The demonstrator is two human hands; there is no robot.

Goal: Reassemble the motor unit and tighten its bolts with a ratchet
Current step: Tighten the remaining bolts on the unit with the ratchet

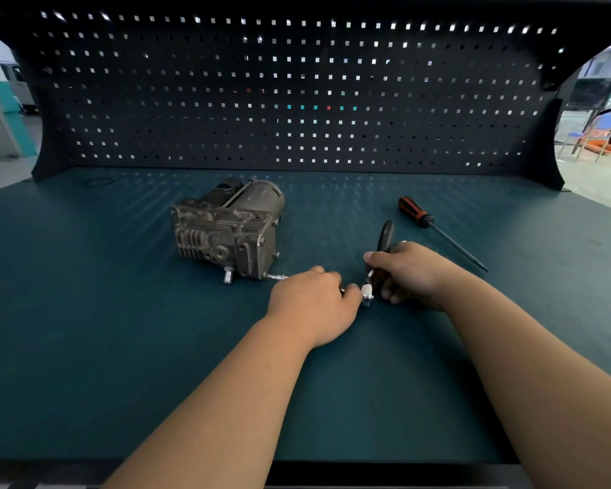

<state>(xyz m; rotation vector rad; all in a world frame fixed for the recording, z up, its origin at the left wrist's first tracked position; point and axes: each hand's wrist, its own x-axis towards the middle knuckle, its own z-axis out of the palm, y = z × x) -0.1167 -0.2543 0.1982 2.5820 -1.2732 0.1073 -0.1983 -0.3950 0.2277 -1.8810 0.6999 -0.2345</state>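
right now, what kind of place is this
Probably a workshop or garage bench: a pegboard back wall, a motor unit on the green mat with a ratchet against it, and a screwdriver lying nearby.

Motor unit (226,227) – dull grey-brown metal. Bench mat (120,330) – dark teal. Pegboard (297,93) – black, grid of square holes. Screwdriver (415,210) handle orange and black, shaft black. Ratchet (385,238) handle black, head silver.
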